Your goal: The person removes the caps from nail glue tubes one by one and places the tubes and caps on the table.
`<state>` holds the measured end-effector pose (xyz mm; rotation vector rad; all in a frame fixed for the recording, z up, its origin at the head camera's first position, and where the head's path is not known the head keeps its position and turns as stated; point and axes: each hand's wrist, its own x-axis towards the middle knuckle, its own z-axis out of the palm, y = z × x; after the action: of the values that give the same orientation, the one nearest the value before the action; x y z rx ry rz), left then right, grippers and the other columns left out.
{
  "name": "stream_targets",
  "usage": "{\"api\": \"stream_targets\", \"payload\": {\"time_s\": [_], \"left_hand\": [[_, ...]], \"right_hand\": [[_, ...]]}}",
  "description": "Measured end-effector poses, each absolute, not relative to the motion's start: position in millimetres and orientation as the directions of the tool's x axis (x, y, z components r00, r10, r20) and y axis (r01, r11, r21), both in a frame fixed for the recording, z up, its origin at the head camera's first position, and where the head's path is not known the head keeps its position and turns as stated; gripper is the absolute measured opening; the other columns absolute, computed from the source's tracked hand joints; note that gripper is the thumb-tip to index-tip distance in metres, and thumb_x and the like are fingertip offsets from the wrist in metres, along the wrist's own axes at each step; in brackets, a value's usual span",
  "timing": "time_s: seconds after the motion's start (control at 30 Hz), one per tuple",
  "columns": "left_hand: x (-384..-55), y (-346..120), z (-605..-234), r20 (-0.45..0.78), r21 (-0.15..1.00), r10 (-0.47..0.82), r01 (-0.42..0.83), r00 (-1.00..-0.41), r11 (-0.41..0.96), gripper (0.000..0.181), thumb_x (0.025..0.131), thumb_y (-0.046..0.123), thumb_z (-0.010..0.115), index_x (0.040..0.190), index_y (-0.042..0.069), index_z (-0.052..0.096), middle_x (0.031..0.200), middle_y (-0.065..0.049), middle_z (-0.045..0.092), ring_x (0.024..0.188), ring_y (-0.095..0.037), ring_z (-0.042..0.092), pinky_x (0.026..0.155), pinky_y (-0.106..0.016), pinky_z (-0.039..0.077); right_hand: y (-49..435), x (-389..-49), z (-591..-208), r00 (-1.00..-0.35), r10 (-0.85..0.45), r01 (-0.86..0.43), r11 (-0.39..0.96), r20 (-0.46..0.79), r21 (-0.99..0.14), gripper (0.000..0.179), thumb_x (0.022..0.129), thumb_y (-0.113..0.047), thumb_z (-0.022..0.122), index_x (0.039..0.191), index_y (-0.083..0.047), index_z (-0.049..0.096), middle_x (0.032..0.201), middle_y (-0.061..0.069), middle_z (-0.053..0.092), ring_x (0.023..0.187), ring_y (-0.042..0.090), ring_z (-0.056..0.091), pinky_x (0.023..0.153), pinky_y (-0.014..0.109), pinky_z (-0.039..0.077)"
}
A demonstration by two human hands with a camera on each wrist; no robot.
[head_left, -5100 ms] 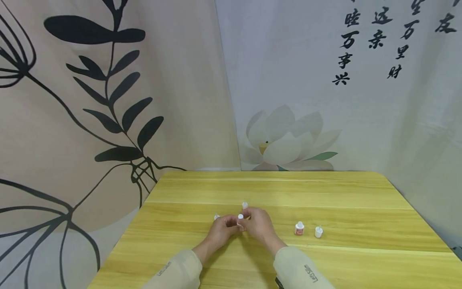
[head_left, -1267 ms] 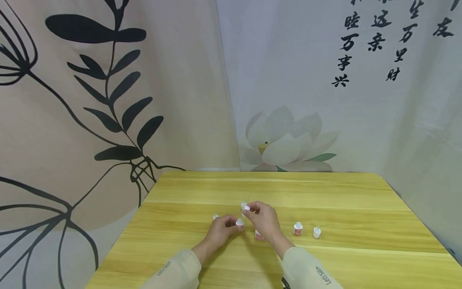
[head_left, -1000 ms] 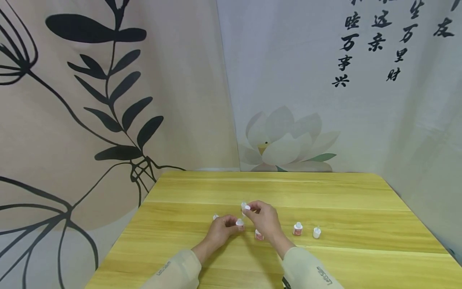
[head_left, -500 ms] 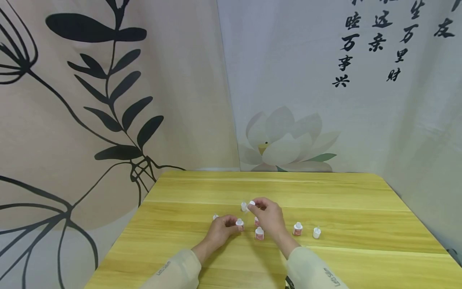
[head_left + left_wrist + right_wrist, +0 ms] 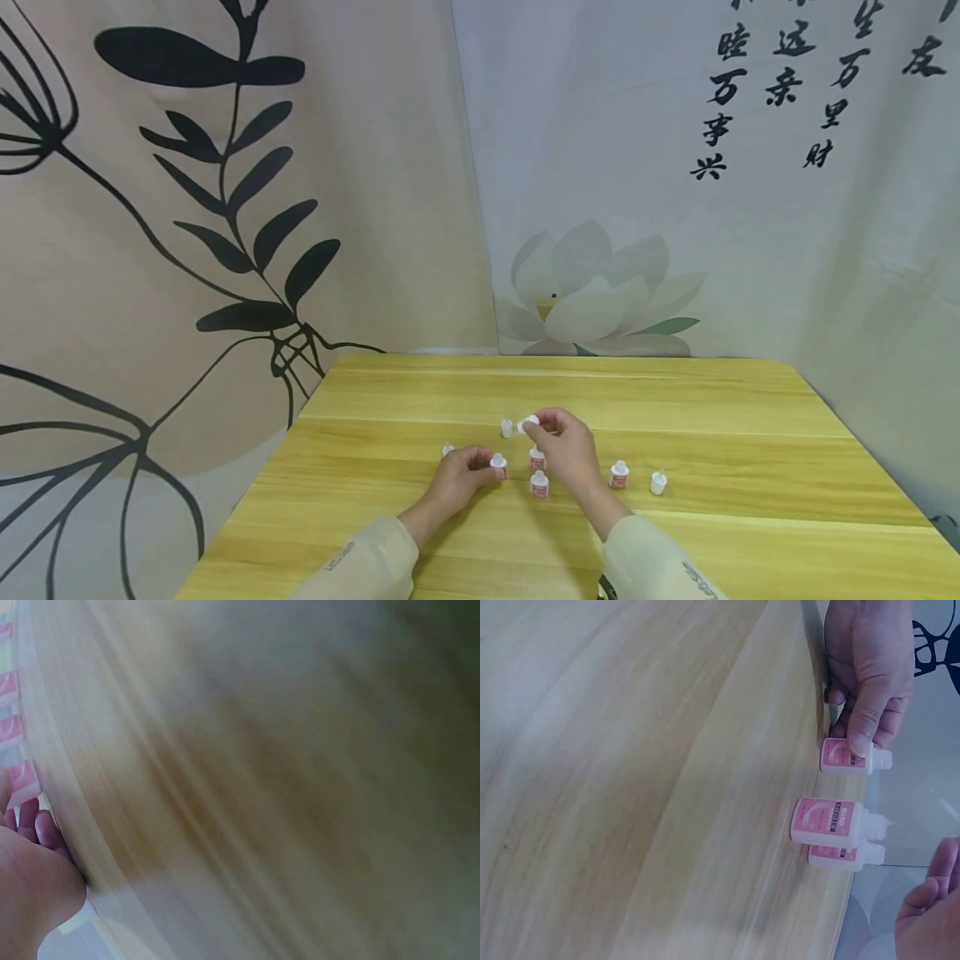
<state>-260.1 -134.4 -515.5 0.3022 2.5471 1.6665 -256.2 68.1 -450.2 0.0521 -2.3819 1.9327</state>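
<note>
My left hand (image 5: pixel 457 485) holds a small white bottle (image 5: pixel 498 463) with a pink label upright at the table, its thumb on the label in the right wrist view. That bottle's narrow top is uncovered. My right hand (image 5: pixel 567 450) pinches a small white cap (image 5: pixel 532 422) between thumb and fingertips, above the table behind the bottles. Just left of it a white cap (image 5: pixel 507 428) stands on the table. Two more pink-labelled bottles, a rear one (image 5: pixel 537 459) and a front one (image 5: pixel 539 485), stand between the hands, their tops uncovered too.
Farther right on the wooden table (image 5: pixel 720 550) stand another pink-labelled bottle (image 5: pixel 618 475) and a white cap (image 5: pixel 658 483). A small white piece (image 5: pixel 447 450) shows partly behind my left hand. A printed curtain (image 5: pixel 405 183) hangs behind the table's far edge.
Five seconds ago both hands were together at the bottle. Since then my right hand has moved back and right with the cap, exposing two bottles. The left hand has stayed on its bottle.
</note>
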Motion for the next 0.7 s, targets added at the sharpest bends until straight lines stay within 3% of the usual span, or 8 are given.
{"api": "stream_targets", "payload": {"time_s": [0.23,0.5,0.7], "left_hand": [[-259.3,-133.8,-513.9,0.038,0.914,0.203,0.116,-0.978,0.389,0.016,0.087,0.022,0.076,0.097,0.009,0.071,0.090,0.002,0.069,0.087,-0.014,0.061,0.079,-0.029,0.050],[-258.3,-133.8,-514.1,0.046,0.906,0.196,0.123,-0.980,0.406,0.017,0.087,0.023,0.077,0.095,0.010,0.071,0.090,0.002,0.068,0.086,-0.014,0.060,0.079,-0.030,0.049],[-259.1,-133.9,-515.4,0.038,0.909,0.200,0.117,-0.979,0.400,0.015,0.087,0.022,0.076,0.096,0.011,0.071,0.090,0.003,0.068,0.088,-0.014,0.061,0.081,-0.031,0.050]], "right_hand": [[69.6,-253.5,-450.8,-0.997,0.033,-0.062,0.197,0.070,-0.979,0.018,0.091,-0.019,0.072,0.103,-0.007,0.067,0.092,0.004,0.066,0.080,0.017,0.059,0.065,0.026,0.049],[71.7,-254.0,-452.4,-0.998,0.052,-0.019,0.188,0.030,-0.982,0.020,0.090,-0.015,0.071,0.108,-0.007,0.066,0.098,0.006,0.066,0.085,0.019,0.060,0.070,0.029,0.050],[72.4,-253.9,-452.6,-0.998,0.053,-0.034,0.200,0.046,-0.979,0.030,0.090,-0.016,0.071,0.119,-0.010,0.067,0.100,0.005,0.065,0.083,0.018,0.058,0.064,0.026,0.048]]}}
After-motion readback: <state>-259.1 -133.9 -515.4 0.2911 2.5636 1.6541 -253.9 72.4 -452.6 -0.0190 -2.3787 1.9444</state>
